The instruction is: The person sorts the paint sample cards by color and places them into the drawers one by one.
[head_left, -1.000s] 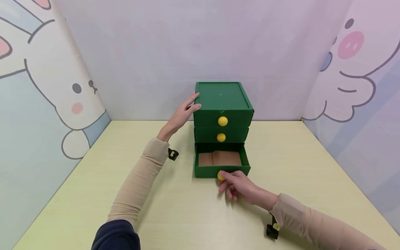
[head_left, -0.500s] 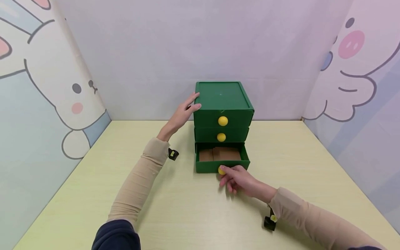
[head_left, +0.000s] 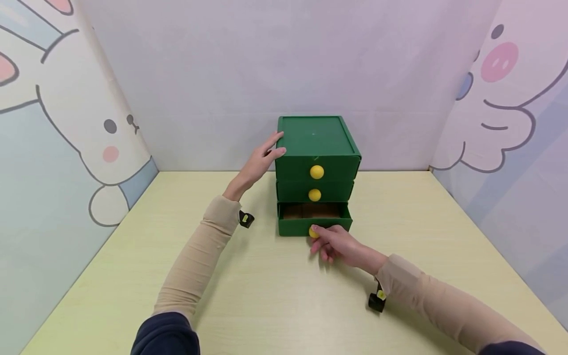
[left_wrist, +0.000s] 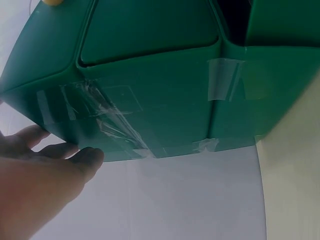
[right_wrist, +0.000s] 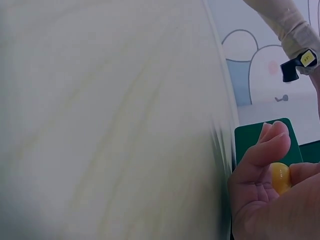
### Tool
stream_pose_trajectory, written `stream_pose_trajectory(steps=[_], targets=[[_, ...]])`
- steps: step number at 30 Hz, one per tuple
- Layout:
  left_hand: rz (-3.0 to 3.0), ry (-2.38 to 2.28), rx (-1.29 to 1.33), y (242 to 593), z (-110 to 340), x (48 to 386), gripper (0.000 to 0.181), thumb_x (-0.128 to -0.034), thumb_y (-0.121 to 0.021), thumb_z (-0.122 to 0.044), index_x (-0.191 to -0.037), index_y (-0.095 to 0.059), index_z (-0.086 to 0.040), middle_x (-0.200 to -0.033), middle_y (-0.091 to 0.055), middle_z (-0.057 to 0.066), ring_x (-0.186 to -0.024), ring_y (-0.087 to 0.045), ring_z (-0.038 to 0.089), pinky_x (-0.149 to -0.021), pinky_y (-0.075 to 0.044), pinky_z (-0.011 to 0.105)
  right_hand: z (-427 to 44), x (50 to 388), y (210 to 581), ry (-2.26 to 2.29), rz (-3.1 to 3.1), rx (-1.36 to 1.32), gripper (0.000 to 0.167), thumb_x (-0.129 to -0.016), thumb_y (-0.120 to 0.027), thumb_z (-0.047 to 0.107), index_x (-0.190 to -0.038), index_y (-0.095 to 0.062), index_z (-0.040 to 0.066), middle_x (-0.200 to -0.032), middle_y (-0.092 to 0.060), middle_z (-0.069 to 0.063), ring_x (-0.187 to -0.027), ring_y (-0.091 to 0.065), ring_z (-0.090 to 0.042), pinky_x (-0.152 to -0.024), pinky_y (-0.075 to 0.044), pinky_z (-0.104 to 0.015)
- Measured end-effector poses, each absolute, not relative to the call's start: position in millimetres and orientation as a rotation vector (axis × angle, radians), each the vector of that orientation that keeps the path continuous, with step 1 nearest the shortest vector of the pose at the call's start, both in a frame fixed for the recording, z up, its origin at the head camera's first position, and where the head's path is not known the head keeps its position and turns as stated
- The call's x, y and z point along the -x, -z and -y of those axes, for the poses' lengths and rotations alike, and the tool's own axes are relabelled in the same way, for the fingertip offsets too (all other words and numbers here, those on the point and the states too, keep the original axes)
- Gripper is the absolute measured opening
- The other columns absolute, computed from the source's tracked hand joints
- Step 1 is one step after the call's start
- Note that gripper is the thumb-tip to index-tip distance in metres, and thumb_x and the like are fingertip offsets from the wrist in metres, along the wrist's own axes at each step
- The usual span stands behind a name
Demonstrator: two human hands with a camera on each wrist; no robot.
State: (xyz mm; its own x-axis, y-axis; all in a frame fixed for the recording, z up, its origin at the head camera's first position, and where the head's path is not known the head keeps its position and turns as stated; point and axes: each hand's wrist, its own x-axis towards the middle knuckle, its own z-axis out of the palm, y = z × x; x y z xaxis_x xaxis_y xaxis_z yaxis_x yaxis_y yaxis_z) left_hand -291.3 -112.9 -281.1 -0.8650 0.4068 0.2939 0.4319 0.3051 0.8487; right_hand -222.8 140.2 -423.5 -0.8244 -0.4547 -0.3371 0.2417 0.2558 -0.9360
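A green drawer cabinet (head_left: pixel 314 135) with three stacked drawers stands near the back wall. Its bottom drawer (head_left: pixel 290 228) is partly pulled out, with brown cardboard (head_left: pixel 317 211) inside. My right hand (head_left: pixel 339 245) pinches the yellow knob (right_wrist: pixel 281 177) on that drawer between thumb and fingers. With straight, spread fingers, my left hand (head_left: pixel 257 163) rests against the cabinet's upper left edge. In the left wrist view that hand (left_wrist: pixel 55 170) touches the green side, where clear tape (left_wrist: pixel 112 112) joins the tiers.
The upper two drawers are shut, each with a yellow knob (head_left: pixel 317 172). A pale wooden table (head_left: pixel 248 296) lies under everything. White fabric (head_left: pixel 199 98) hangs behind, and cartoon-printed panels (head_left: pixel 510 113) stand at both sides.
The bottom drawer has slid back toward the cabinet, with my right hand moving along on its knob. Less of the cardboard shows. My left hand has stayed in place.
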Motion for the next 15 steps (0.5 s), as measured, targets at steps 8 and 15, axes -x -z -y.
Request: stream_pose_trajectory(steps=[8,15], targets=[[2.515,1.665,0.799,282.0,113.1,292.1,0.059,-0.1029,-0.042,-0.025,-0.155,-0.020,-0.011,-0.164,-0.005,0.008,-0.153,-0.003,0.020,-0.123,-0.014,0.045,-138.4,236.3,424.0,1.606,-1.987,0.191,0.055,-0.098,-0.052,0.045,-0.107,-0.060,-0.009,-0.069,-0.069,0.002,-0.048,-0.050,-0.009,-0.049,-0.044,-0.021],[2.507,1.659,0.817,281.6,113.1,290.0,0.058,-0.1030,-0.041,-0.025,-0.155,-0.020,-0.010,-0.164,-0.006,0.010,-0.153,-0.004,0.022,-0.122,-0.015,0.046,-137.8,246.3,421.7,1.626,-1.976,0.171,0.050,-0.100,-0.049,0.041,-0.102,-0.061,-0.007,-0.068,-0.069,0.002,-0.047,-0.050,-0.009,-0.049,-0.043,-0.021]])
